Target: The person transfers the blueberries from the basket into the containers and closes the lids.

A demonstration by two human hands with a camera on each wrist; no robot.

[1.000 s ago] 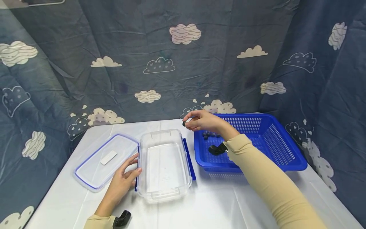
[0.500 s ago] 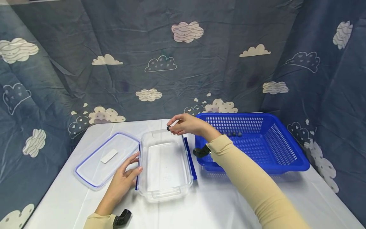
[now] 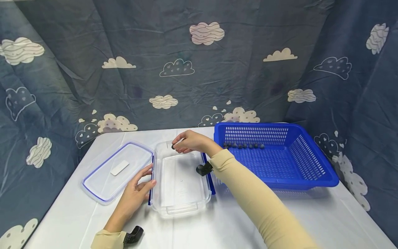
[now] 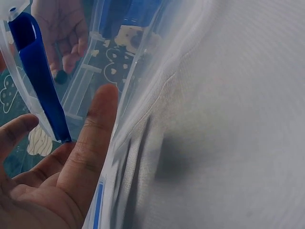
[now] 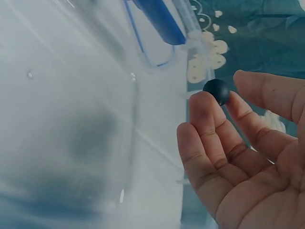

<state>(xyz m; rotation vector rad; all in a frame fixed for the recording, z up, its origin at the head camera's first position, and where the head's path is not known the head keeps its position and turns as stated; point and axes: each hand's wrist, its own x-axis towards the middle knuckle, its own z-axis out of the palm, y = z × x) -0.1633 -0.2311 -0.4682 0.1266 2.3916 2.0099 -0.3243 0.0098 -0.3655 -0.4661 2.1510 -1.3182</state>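
Note:
In the head view my right hand (image 3: pixel 193 141) is over the far end of a clear plastic food container (image 3: pixel 181 180). Its fingertips hold a dark, round blueberry (image 5: pixel 217 91), which shows up close in the right wrist view. My left hand (image 3: pixel 135 193) touches the container's left side, beside a blue side latch (image 4: pixel 43 76), with fingers spread along the wall. Several more blueberries (image 3: pixel 250 146) lie in a row toward the back of a blue plastic basket (image 3: pixel 306 185) on the right.
A clear lid with a blue seal (image 3: pixel 102 199) lies on the table to the left, bearing a white label (image 3: pixel 119 168). A dark cloth with cloud prints (image 3: pixel 174 41) hangs behind the white-covered table (image 3: pixel 236 221).
My right hand has moved left and down from the basket's left edge to over the container, carrying the blueberry. The left hand has stayed at the container's side.

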